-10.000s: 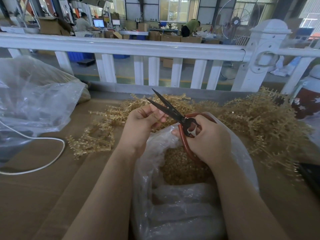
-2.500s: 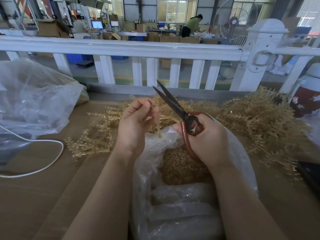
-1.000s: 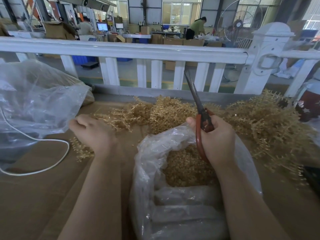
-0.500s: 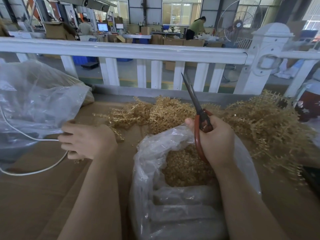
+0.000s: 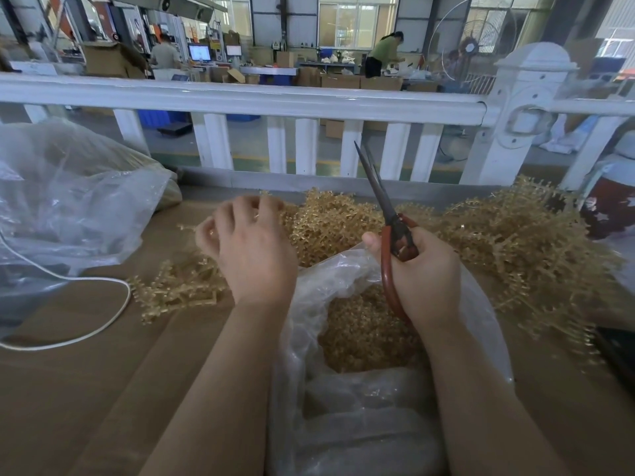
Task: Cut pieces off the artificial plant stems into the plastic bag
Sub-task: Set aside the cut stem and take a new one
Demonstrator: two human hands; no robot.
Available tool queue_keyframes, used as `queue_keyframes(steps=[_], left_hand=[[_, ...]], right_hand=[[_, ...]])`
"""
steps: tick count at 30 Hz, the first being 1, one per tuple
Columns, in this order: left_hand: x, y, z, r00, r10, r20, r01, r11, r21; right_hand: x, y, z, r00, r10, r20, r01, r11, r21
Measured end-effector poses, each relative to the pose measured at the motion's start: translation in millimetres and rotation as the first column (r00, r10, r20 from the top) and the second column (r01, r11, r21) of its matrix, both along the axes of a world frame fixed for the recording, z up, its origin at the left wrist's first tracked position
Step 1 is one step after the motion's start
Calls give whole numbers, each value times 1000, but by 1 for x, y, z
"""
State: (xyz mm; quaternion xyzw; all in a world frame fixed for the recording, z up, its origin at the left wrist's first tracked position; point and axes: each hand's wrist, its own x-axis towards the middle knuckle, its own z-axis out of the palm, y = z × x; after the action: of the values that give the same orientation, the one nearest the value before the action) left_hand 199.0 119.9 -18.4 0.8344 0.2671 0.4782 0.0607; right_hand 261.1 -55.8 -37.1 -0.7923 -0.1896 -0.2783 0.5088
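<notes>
A heap of gold artificial plant stems [image 5: 498, 242] lies across the far side of the cardboard-covered table. My left hand [image 5: 252, 249] is on the heap's left end, fingers curled down among the stems and closing on one. My right hand [image 5: 422, 276] grips red-handled scissors [image 5: 395, 235] over the mouth of the clear plastic bag [image 5: 330, 269]. The dark blades are nearly together and point up and away. Gold cut pieces [image 5: 360, 334] fill the bottom of the bag.
A small pile of gold stems [image 5: 178, 290] lies left of the bag. A large crumpled clear bag [image 5: 68, 201] and a white cable [image 5: 86, 280] take up the left. A white railing [image 5: 275, 101] runs behind the table. A dark flat object [image 5: 618, 348] sits at the right edge.
My left hand has moved from the left, near the cable, up and right onto the stem heap. The right hand and scissors have stayed over the bag.
</notes>
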Motion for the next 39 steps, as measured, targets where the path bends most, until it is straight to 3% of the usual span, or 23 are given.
queue_keyframes(steps=[4, 7, 9, 11, 13, 16, 22, 27, 32, 35, 39], left_hand=[[-6, 8, -1, 993, 119, -13, -120, 981, -155], [-2, 8, -2, 999, -27, -33, 25, 998, -58], [3, 2, -5, 976, -157, -153, 162, 987, 22], [9, -3, -12, 926, -219, -307, 231, 973, 2], [14, -4, -20, 880, -214, -424, 206, 976, -64], [18, 0, -24, 850, -206, -485, 161, 978, -134], [21, 5, -28, 807, -323, -495, 255, 946, -202], [23, 3, -30, 844, -374, -384, 326, 927, -186], [25, 10, -33, 743, -410, -529, 290, 909, -298], [27, 9, -32, 771, -427, -472, 299, 897, -324], [22, 3, -29, 857, -358, -370, 318, 933, -167]], right_hand=[[0, 1, 0, 1000, 1, -10, -1, 1000, 10], [-1, 2, 1, 1000, -6, -22, 6, 1000, 6], [-2, 2, 2, 1000, 0, -13, 0, 1000, 2], [-2, 0, 2, 1000, 21, -13, -21, 1000, -1], [-2, -1, 2, 999, 33, -23, -33, 999, -8], [-2, -1, 3, 1000, 11, -25, -12, 998, -61], [-4, 0, 4, 1000, -3, 5, 4, 978, -210], [1, 0, 3, 994, -15, -112, -25, 936, -350], [-1, 0, 5, 996, -17, -83, -16, 922, -387], [-5, 0, 6, 999, -12, -30, -1, 915, -404], [-5, -1, 10, 994, -14, -112, -34, 912, -409]])
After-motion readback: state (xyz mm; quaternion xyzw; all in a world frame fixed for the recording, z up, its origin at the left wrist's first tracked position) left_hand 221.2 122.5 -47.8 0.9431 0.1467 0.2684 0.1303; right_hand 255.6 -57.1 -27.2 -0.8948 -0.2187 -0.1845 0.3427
